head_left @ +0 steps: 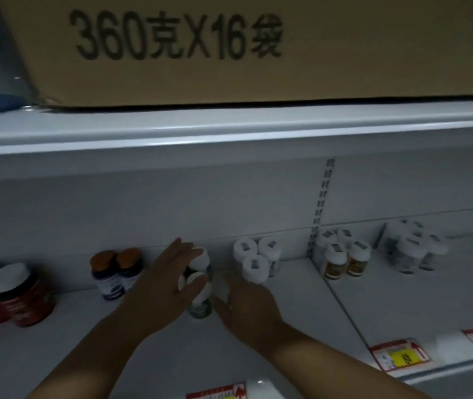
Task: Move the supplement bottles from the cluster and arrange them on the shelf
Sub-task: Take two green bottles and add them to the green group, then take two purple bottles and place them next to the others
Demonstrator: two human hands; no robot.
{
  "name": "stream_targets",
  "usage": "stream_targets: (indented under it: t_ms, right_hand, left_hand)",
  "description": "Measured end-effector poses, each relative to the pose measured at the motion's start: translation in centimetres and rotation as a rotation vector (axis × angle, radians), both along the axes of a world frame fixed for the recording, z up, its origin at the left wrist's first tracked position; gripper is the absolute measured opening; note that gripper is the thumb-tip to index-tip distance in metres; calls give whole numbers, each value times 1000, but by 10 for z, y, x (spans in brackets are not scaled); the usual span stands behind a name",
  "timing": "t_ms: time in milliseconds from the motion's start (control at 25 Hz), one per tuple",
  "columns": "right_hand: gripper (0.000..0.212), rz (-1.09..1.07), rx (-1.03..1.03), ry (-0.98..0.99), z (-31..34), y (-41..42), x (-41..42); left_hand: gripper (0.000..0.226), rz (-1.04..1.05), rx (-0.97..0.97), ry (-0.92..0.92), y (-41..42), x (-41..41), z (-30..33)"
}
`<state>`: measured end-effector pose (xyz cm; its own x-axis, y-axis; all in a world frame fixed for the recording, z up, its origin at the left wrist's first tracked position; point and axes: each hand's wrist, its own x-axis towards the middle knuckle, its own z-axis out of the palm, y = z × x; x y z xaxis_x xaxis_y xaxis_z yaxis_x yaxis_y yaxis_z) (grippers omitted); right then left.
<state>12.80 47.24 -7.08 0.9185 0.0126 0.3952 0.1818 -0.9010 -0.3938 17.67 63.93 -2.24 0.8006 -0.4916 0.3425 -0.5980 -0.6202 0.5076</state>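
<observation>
A small cluster of white-capped supplement bottles [200, 305] stands mid-shelf on the white shelf [301, 298]. My left hand [169, 280] lies over the cluster from the left, fingers across the rear cap and thumb on the front cap, gripping it. My right hand [248, 308] is just right of the cluster with fingers spread. Its thumb is near the front bottle's side, and a blurred pale shape lies under its fingertips. Three more white-capped bottles [255, 259] stand grouped behind and to the right.
Two orange-capped dark bottles [117, 272] and red white-capped jars [19, 295] stand to the left. More white-capped bottles [342, 259] and a further group [415, 249] sit past the slotted upright. A cardboard box [172, 47] rests on the upper shelf. Price tags [399, 358] line the front edge.
</observation>
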Motion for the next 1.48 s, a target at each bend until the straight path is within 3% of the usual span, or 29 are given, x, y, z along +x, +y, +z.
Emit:
stream_targets:
  t_ms: [80,320,520,800,1240,1480]
  right_hand:
    - [33,-22,-144,-40,22,-30,-25]
    - [39,-295,-351,208,73,-187,-83]
    - [67,-522,-322,332,94,-354,-195]
    - [69,-704,-231,445,73,-505,-331]
    - [69,-691,-218,505,48,-692,-296]
    - [71,-695,-108,466,42,-789,-266]
  left_hand:
    - [59,-64,31,-29,-29,3,9]
    - [57,-219,146,-39,-183,-37,31]
    - [62,-406,208,14,-375,-117,54]
    - [65,-482,335,-20,-541,-188,21]
    - [64,-549,351,60,-747,-132,0]
    - [74,-582,374,68,-848,-114,-16]
